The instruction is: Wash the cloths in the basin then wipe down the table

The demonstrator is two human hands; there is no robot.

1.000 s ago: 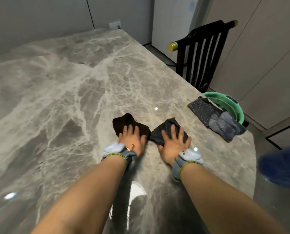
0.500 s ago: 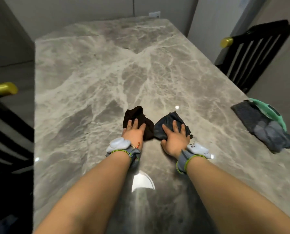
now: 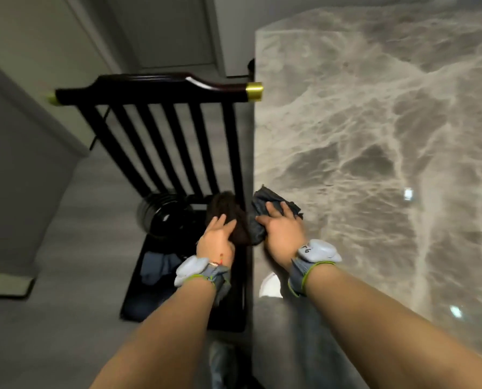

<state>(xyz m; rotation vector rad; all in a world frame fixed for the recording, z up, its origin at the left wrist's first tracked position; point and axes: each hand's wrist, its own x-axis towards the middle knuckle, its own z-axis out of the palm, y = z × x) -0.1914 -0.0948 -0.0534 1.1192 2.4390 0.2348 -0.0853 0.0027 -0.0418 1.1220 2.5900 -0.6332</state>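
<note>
Brown cloth (image 3: 230, 217), crumpled, long axis running away from the person, lies at the desk (image 3: 374, 136) edge over a chair (image 3: 164, 130). Grey cloth (image 3: 262, 209), bunched, sits on the desk, corner pointing away. Left hand (image 3: 216, 240) and right hand (image 3: 283, 234) press them, fingers flat.

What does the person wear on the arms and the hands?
No sleeves, no gloves. The left wrist device and the right wrist device are pale blue-grey pods on grey bands edged in bright green; the right one bears a dark handwritten mark. A thin thread with a red bit lies by the left one.
</note>
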